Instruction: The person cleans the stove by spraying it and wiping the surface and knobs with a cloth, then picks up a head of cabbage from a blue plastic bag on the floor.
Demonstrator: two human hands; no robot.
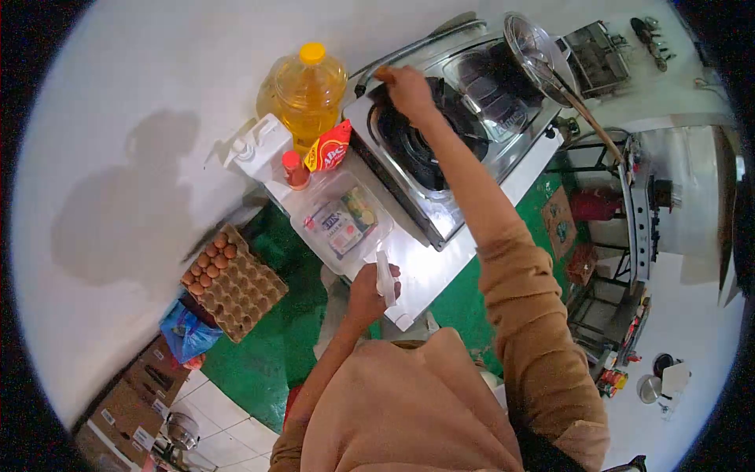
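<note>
My left hand (368, 295) is closed around a translucent white plastic piece (385, 279), held upright over the near end of the white counter (425, 275). Just beyond it sits a clear plastic container (376, 240) with printed packets inside. My right hand (410, 94) reaches over the left burner (421, 145) of the gas stove (436, 208) to its back left edge. Its fingers are pinched together, with a small orange-brown bit (383, 74) at their tips; I cannot tell what it is.
Behind the container stand a red-capped bottle (296, 169), a red ABC pouch (329, 147), a white jug (262, 148) and a large bottle of yellow oil (311, 94). A metal strainer (535, 55) lies at the stove's right. An egg tray (244, 291) is low on the left.
</note>
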